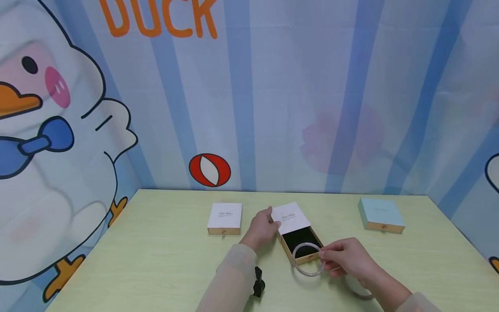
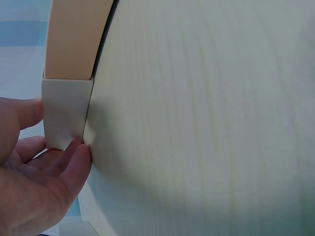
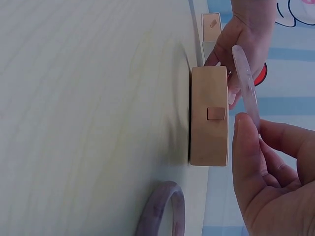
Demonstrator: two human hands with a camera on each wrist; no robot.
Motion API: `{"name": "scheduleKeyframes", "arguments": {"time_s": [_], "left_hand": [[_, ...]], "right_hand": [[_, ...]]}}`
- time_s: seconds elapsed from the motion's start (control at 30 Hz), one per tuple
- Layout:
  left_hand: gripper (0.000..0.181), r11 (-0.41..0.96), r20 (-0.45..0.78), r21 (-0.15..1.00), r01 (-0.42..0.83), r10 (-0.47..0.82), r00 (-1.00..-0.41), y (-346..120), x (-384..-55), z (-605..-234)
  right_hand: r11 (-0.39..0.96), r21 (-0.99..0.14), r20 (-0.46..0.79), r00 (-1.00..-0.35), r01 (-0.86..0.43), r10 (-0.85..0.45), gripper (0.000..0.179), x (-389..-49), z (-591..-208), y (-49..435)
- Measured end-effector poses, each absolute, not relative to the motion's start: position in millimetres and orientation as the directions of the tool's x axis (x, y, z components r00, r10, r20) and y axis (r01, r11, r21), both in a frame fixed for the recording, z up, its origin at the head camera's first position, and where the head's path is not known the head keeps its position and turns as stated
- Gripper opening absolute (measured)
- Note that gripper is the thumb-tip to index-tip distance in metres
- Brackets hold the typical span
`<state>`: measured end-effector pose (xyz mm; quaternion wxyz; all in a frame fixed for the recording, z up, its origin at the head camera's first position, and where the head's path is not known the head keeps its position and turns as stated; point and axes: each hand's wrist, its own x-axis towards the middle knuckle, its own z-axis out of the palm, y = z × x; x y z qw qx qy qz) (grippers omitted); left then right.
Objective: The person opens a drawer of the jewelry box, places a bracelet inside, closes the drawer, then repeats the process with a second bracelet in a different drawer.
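A white jewelry box (image 1: 290,218) lies at an angle on the table, its tan drawer (image 3: 209,142) pulled out toward me and showing a black lining. My left hand (image 1: 262,229) holds the far left end of the white sleeve (image 2: 66,108), thumb on top and fingers around its back. Between thumb and fingertips, my right hand (image 1: 348,258) pinches a pale translucent bangle (image 1: 309,274). That bangle overlaps the drawer's front corner in the head view; the right wrist view shows it edge-on, raised past the box top. A second, purplish bangle (image 3: 154,211) lies on the table under my right forearm.
Another white box (image 1: 225,216), closed, sits to the left. At the back right stands a closed pale blue-green box (image 1: 381,213). The light wood-grain table (image 1: 156,260) ends at a printed duck backdrop (image 1: 273,108) behind and at the sides.
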<state>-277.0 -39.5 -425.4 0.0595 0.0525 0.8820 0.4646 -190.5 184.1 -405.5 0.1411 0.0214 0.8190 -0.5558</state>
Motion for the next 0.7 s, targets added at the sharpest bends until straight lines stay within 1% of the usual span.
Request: {"name": "scheduleKeyframes", "arguments": {"time_s": [0.33,0.7], "left_hand": [[0.058,0.557,-0.052,0.829,0.048,0.161,-0.986,-39.9,-276.1,-424.1],[0.058,0.549,-0.056,0.835,0.045,0.165,-0.985,-40.5,-275.9,-424.0]], "right_hand": [[0.384,-0.900,-0.259,-0.962,0.208,-0.088,0.028,-192.3,-404.6,184.6],[0.373,-0.906,-0.248,-0.965,0.201,-0.081,0.028,-193.4,-403.6,185.4]]}}
